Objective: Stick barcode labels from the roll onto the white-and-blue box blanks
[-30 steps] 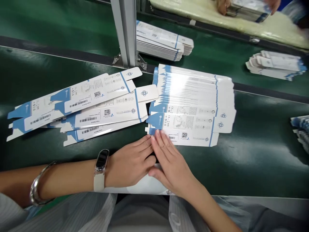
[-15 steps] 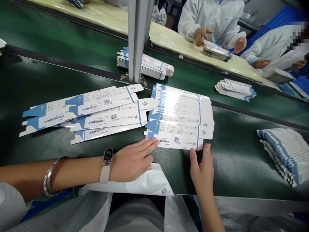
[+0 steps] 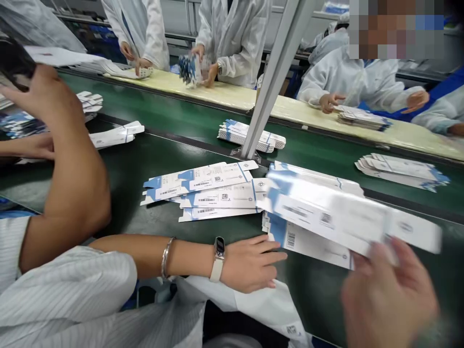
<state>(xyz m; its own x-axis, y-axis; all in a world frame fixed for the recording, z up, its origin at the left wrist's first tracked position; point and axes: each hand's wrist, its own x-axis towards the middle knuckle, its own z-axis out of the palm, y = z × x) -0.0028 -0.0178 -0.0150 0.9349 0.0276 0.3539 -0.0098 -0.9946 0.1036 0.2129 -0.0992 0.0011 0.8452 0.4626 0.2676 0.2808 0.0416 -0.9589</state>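
My right hand [image 3: 391,292], blurred by motion, pinches a flat white and blue carton [image 3: 348,212] by its lower right edge. That carton is lifted and tilted over a stack of flat cartons [image 3: 315,245], hiding most of it. My left hand [image 3: 250,265] rests open at the stack's near left corner, fingers stretched out and pointing right. Whether its fingertips touch the stack is hard to tell. Several overlapping flat cartons [image 3: 221,199] lie just beyond my left hand. Under my left wrist is a white plastic sheet or bag [image 3: 261,304] with a printed code at its corner.
A metal post [image 3: 270,79] rises behind the stack. More carton bundles [image 3: 402,169] lie on the green belt [image 3: 319,145]. Close on my left, a co-worker's arm [image 3: 72,159] reaches over the table. People in white coats handle cartons across the yellow-covered bench [image 3: 232,94].
My right hand has taken hold of a carton and lifted it from the stack. My left hand stays flat beside the stack. The view has swung left, bringing the neighbouring arm into sight.
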